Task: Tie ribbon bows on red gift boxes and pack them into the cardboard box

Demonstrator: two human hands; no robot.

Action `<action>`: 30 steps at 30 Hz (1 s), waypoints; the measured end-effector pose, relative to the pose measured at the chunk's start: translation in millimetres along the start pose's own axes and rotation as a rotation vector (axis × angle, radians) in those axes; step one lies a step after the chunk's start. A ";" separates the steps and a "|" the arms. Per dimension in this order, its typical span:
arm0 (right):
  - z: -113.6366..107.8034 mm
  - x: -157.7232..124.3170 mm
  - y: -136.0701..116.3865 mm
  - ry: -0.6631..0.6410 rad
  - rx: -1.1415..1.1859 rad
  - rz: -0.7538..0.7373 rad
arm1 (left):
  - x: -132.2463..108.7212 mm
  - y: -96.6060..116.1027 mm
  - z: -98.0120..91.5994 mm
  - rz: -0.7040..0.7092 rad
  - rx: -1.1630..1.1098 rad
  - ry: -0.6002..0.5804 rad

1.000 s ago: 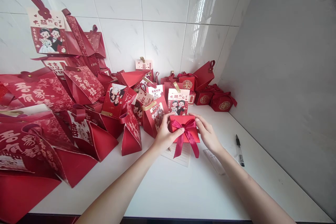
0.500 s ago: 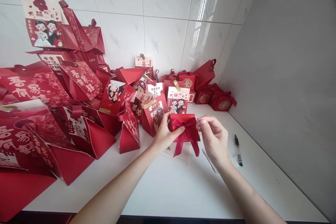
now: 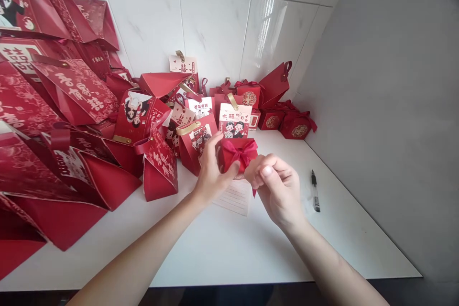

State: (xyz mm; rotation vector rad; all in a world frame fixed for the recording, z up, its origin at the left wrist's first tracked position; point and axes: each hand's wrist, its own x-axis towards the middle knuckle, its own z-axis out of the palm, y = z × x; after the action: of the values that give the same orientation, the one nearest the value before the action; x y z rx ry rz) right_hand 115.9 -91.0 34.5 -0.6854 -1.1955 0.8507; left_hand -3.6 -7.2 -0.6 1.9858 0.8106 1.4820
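My left hand [image 3: 215, 172] grips a small red gift box [image 3: 232, 162] at its left side, fingers behind and thumb against the front. A dark pink ribbon bow [image 3: 239, 152] is tied on the box. In front of the box's lower right corner is my right hand [image 3: 278, 186], its thumb and fingers pinched together. Whatever that pinch holds, if anything, cannot be made out. A ribbon tail hangs just below those fingers. Under the box, on the table, lies a lined paper card [image 3: 233, 199], partly covered.
Red wedding gift boxes [image 3: 79, 88] are piled high on the left, and others [image 3: 297, 125] stand along the tiled wall. A black-capped pen [image 3: 315, 191] lies to the right on the white table [image 3: 215, 253]. A grey wall [image 3: 387, 105] closes off the right side.
My right hand has moved left, in front of the box's corner. The box has turned slightly in my left hand, and its bow looks fuller. The camera view has shifted.
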 end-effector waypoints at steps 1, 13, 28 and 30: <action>0.7 -0.1 -0.9 0.008 -0.005 -0.001 | 0.2 3.0 -1.2 0.134 0.032 0.070; 11.0 -2.5 -8.3 0.077 -0.073 -0.005 | 1.2 50.1 -15.3 0.915 0.267 0.287; 11.3 -4.6 -6.6 0.075 -0.032 0.059 | -3.4 49.6 -24.0 0.862 0.402 0.159; 11.2 -5.1 -6.2 0.082 -0.028 0.071 | -4.4 49.0 -24.3 0.859 0.409 0.145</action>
State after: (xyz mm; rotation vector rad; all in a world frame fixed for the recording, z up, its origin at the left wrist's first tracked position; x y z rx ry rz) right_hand 105.5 -98.4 39.8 -0.7821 -1.1169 0.8580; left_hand -20.6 -42.3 38.0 2.7629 0.3103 2.0579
